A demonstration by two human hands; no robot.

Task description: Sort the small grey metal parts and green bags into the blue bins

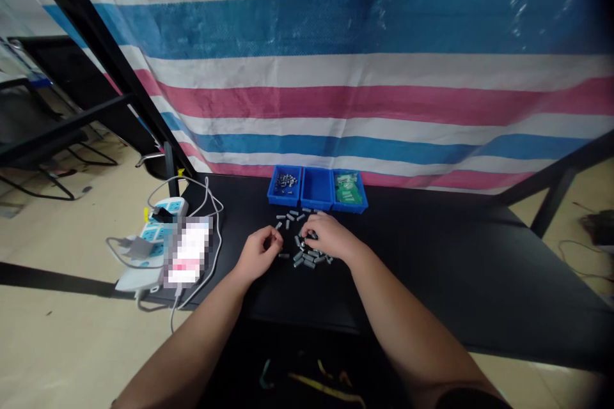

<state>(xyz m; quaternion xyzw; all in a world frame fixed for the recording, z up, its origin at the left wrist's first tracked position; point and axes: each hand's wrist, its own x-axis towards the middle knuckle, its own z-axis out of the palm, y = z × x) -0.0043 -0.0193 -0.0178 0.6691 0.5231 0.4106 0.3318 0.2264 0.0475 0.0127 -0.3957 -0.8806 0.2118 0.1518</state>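
Note:
Small grey metal cylinders (309, 263) lie loosely scattered on the black table, several in a heap and others spread further back. My left hand (259, 254) is at the left of the scatter, its thumb and fingers curled together; whether a part sits between them is too small to tell. One grey cylinder (279, 225) shows just beyond its knuckles. My right hand (329, 235) is over the heap with fingertips pinched down among the cylinders, covering some. What those fingertips grip is hidden.
Behind the cylinders stand three joined blue bins: the left bin (269, 198) holds small metal parts, the middle bin (317, 185) shows its bare floor, and the right bin (352, 208) holds green-and-white packets. A power strip (139, 278), cables and a blurred-out phone (189, 252) lie left. Striped sheeting (336, 105) hangs behind.

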